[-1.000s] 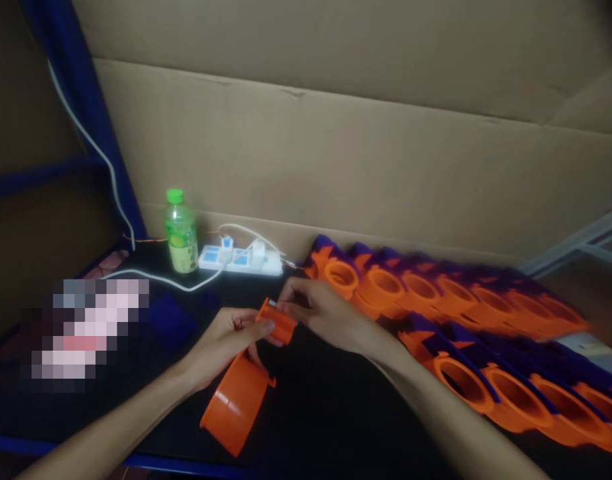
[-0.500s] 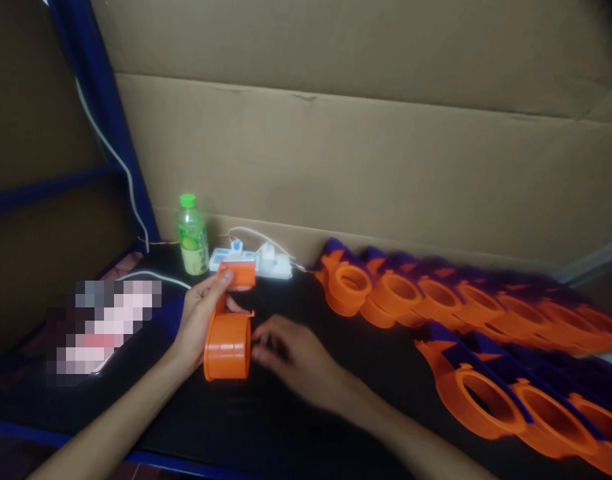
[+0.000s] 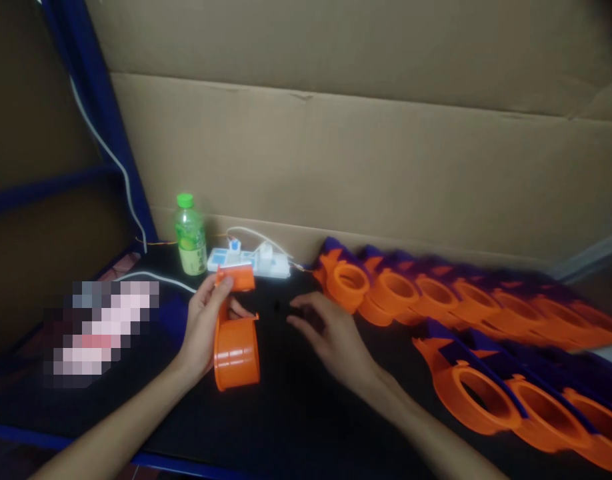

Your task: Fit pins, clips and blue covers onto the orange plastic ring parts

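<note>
My left hand [image 3: 206, 327] is closed around the narrow neck of an orange tape dispenser [image 3: 237, 353], thumb on the near side. Its round hub hangs below the hand, and a short orange cross-piece sticks out at the top. To the right, apart from the dispenser, my right hand [image 3: 331, 333] hovers over the black table top with thumb and forefinger bent toward each other. Something small and dark seems to be at those fingertips, but it is too blurred against the table to name.
Two rows of orange tape dispensers [image 3: 486, 393] with dark blue parts lie overlapping on the right. Behind my left hand stand a green-capped bottle [image 3: 191, 240] and a white power strip [image 3: 273, 265] with cables. A blurred-out phone-like object [image 3: 106, 327] lies left. Cardboard [image 3: 336, 160] walls the back.
My right hand has moved away from the dispenser's hub, to the right and farther back. The dispenser in my left hand has turned slightly and shifted a little right.
</note>
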Motion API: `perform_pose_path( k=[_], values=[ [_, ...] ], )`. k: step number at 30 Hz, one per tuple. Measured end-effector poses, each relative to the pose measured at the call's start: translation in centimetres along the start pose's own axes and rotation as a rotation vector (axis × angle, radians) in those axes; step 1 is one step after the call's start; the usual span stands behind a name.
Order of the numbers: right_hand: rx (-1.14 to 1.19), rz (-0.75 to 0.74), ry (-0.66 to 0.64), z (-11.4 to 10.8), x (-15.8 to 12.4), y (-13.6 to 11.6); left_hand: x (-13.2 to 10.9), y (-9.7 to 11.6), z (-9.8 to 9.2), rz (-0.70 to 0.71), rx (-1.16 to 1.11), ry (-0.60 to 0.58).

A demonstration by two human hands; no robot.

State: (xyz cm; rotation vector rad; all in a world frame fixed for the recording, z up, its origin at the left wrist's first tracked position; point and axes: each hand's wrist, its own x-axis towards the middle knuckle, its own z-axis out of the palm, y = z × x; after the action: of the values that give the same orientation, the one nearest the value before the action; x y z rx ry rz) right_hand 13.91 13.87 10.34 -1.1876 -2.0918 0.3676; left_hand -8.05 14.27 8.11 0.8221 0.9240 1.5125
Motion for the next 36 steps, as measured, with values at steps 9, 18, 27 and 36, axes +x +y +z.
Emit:
perform_pose_path(
  k=[9, 18, 27, 36],
  values=[
    [0.073, -0.107, 0.099, -0.3, 2.2, -2.8, -0.6, -1.3, 0.8, 0.004, 0.139, -0.154],
    [0.017, -0.205, 0.136, 1.9, 2.3, -2.1, -0.9, -1.5, 1.1, -0.037, 0.113, -0.189],
    [0.056, -0.282, 0.154, 2.3, 3.4, -3.2, -0.2, -1.0, 0.5, -0.152, -0.052, -0.158],
    [0.016, -0.088, -0.153, 6.9, 4.9, -0.6, 2.2, 1.2, -1.3, -0.235, -0.351, 0.022]
  ],
)
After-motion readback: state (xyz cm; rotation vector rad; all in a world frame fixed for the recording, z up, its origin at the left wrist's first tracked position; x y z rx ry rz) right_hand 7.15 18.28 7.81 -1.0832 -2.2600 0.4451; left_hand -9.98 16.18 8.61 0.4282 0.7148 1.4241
